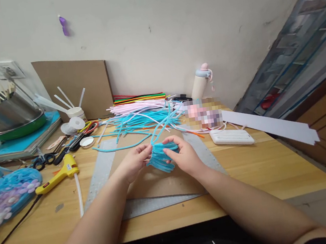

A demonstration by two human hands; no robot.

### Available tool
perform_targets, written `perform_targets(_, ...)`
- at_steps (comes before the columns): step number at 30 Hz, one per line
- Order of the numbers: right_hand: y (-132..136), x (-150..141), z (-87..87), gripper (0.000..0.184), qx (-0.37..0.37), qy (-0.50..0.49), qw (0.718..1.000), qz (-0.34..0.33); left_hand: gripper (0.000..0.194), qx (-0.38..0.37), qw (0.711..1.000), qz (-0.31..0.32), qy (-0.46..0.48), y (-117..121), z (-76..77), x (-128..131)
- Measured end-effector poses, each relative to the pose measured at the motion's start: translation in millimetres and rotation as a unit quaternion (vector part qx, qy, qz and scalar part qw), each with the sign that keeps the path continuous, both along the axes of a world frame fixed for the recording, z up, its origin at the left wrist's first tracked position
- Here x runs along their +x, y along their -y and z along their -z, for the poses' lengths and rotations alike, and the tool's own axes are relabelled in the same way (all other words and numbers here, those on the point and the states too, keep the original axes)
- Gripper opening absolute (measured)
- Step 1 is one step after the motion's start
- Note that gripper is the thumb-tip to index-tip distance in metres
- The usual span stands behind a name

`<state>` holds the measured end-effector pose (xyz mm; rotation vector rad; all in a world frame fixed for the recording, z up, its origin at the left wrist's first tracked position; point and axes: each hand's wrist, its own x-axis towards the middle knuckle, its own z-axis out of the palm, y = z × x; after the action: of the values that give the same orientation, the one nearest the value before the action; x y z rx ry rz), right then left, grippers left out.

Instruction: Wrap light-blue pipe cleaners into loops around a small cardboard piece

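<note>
Between my two hands is a bundle of blue pipe cleaners (161, 157), bent into rows of narrow loops, with a few long stems rising from its top. My left hand (138, 160) pinches the bundle's left edge between thumb and fingers. On the other side, my right hand (182, 153) grips the loops, thumb in front and fingers curled behind. Both hands are raised over a brown cardboard sheet (160, 189) on a grey mat (98, 179). Behind them lies a pile of loose blue pipe cleaners (138, 120).
A yellow glue gun (59, 175) with a black cord lies left, near black scissors (43, 158) and a blue flowered piece (12, 195). White and pink pipe cleaners (133, 107) lie at the back. A bottle (200, 82), a white power strip-like box (232, 136) and white card strips (272, 124) are right.
</note>
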<state>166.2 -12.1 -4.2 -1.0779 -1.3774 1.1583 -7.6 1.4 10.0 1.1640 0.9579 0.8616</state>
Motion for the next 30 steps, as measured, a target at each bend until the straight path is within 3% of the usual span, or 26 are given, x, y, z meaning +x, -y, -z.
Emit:
perform_targets(3, 6, -8, 5.1, 0.020, 0.026, 0.029, 0.999, 0.007, 0.042, 0.127, 0.973, -0.127, -0.143, 3, 6.3, 6)
perform_targets(6, 13, -16, 10.1, 0.019, 0.036, 0.029, 0.999, -0.009, 0.044, 0.216, 0.926, -0.174, -0.256, 5, 12.9, 9)
perform_targets(10, 16, -19, 13.2, 0.020, 0.017, 0.019, 0.999, -0.037, 0.045, 0.219, 0.917, -0.182, -0.278, 3, 17.6, 7)
perform_targets(16, 11, -16, 11.9, 0.025, -0.055, -0.065, 0.994, -0.069, 0.049, 0.114, 0.966, -0.138, -0.187, -7, 22.5, 7)
perform_targets(19, 11, -18, 12.5, 0.029, -0.097, -0.117, 0.984, -0.089, 0.047, 0.164, 0.948, -0.153, -0.224, -7, 22.9, 6)
perform_targets(21, 13, -20, 13.9, 0.027, -0.076, -0.074, 0.991, -0.076, 0.044, 0.201, 0.930, -0.161, -0.264, -5, 20.7, 5)
perform_targets(26, 17, -20, 12.9, 0.022, 0.091, 0.106, 0.990, -0.017, 0.041, 0.223, 0.851, -0.144, -0.453, 2, 12.0, 2)
perform_targets(28, 18, -19, 11.0, 0.023, 0.125, 0.124, 0.984, -0.016, 0.041, 0.232, 0.845, -0.141, -0.460, 2, 11.7, 2)
perform_targets(30, 18, -19, 10.1, 0.022, 0.109, 0.101, 0.989, -0.025, 0.043, 0.251, 0.862, -0.154, -0.412, 1, 13.9, 4)
